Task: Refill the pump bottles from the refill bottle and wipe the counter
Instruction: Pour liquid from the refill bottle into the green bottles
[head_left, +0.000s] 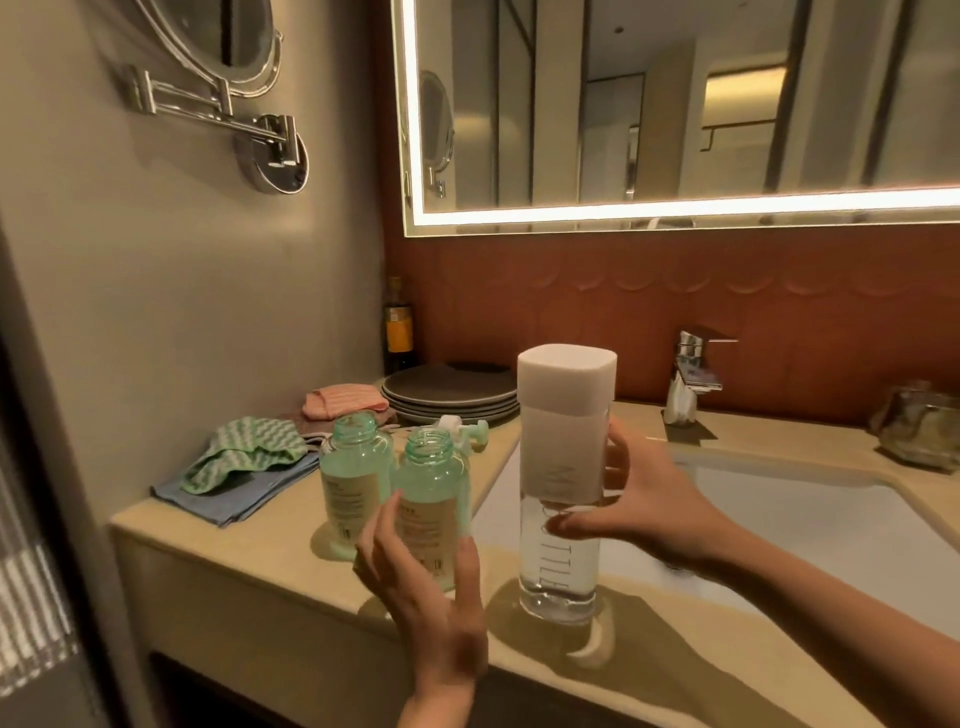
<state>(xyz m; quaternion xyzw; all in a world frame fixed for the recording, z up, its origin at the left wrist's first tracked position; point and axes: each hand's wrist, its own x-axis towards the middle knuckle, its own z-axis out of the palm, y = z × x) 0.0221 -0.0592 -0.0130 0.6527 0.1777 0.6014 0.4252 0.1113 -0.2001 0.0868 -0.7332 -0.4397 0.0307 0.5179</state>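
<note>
Pre-pour step. R hand (639, 499) grips the capped refill bottle (563, 457), upright at near counter (249, 551) edge, left of sink (779, 519). L hand (421, 587), fingers spread wide, is at the nearer of 2 uncapped pump bottles (434, 483). Next, prob.: cap off, steady neck, tilt slowly.

Cannot read label print on nearer pump bottle (431, 483). See only part of pump heads (470, 431) behind it, of refill bottle (563, 457) lettering under right hand (639, 499).

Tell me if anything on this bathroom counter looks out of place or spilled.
No spill shows. A stack of plates sits by the sink, odd for a bathroom. Both green bottles stand open, their pump heads lying loose behind them.
</note>
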